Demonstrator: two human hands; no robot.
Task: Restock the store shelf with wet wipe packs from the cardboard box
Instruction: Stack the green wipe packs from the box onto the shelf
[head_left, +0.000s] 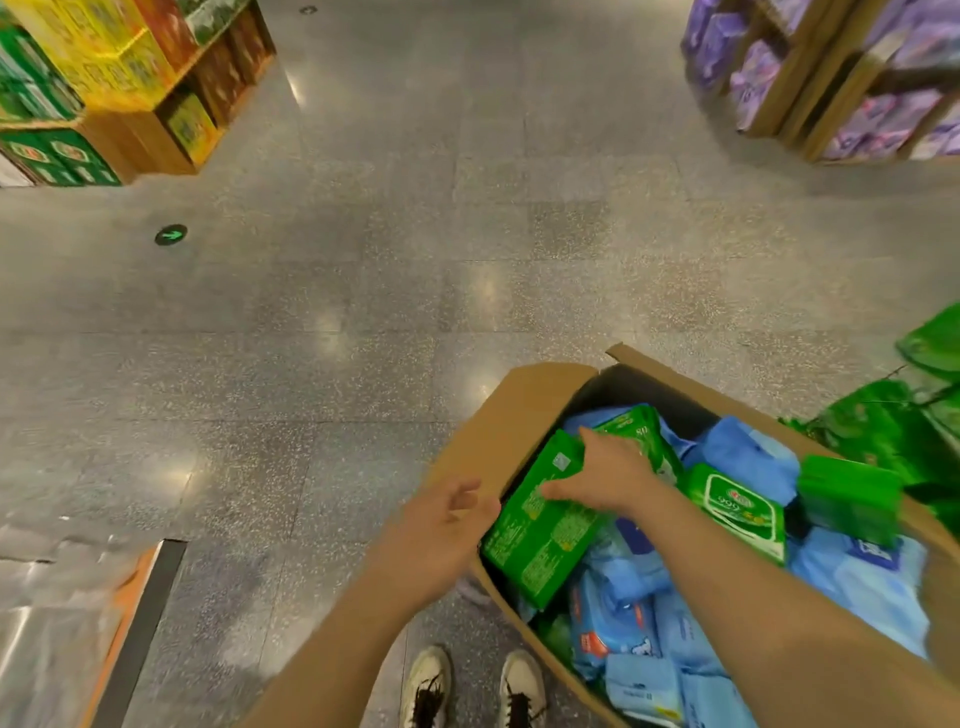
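I look down at an open cardboard box (524, 410) standing on a grey speckled floor (363, 291), to my right. It is filled with wet wipe packs, mostly blue packs (639, 613) with a few green ones among them.

My right hand (605, 475) reaches into the box and rests on a green wet wipe pack (540, 525) at the box's near-left side. My fingers (589, 441) curl over its far edge and my thumb presses its printed face, so they are clamped on the pack. The pack is tilted up on its edge, leaning against the box's left wall. Its long axis runs from near-left to far-right, with the far end pointing toward the box's far corner.

My left hand (447, 525) hovers just beside the pack, outside the box's left wall, fingers loosely apart and holding nothing.

A second green pack (740, 509) with a white label lies face up to the right. More green packs (893, 426) sit on a shelf at the far right. My two white shoes (472, 686) show at the bottom.
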